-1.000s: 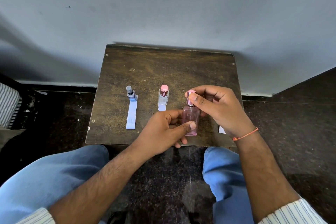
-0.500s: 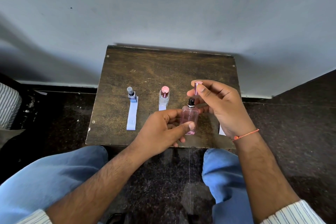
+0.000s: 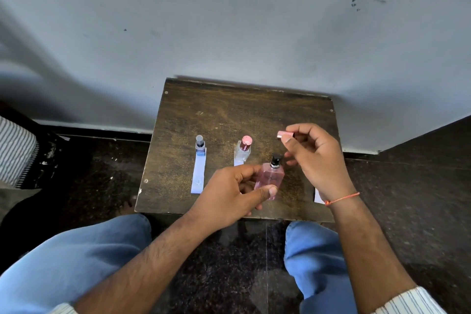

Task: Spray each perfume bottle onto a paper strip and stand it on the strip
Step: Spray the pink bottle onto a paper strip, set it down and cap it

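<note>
Head view: the left hand [image 3: 229, 191] is gripping a pink clear-glass perfume bottle [image 3: 270, 179] w/ exposed black spray nozzle [image 3: 276, 159], thumb and fingers curled round its body, above the front edge of a dark worn wooden table [image 3: 242, 115]. The right hand [image 3: 314, 160] is pinching the bottle's pink cap [image 3: 285, 134] between thumb and forefinger, up and right of the nozzle, apart from it. Behind, a grey-capped small bottle [image 3: 200, 146] and a pink-capped clear bottle [image 3: 244, 149] are each standing on the far end of a pale blue paper strip [image 3: 198, 173]; a white paper strip [image 3: 318, 196] is showing partly beside the right wrist.

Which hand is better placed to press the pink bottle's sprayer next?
Left, probably: the left hand already grips the pink bottle, nozzle bare; the right hand pinches the cap.
</note>
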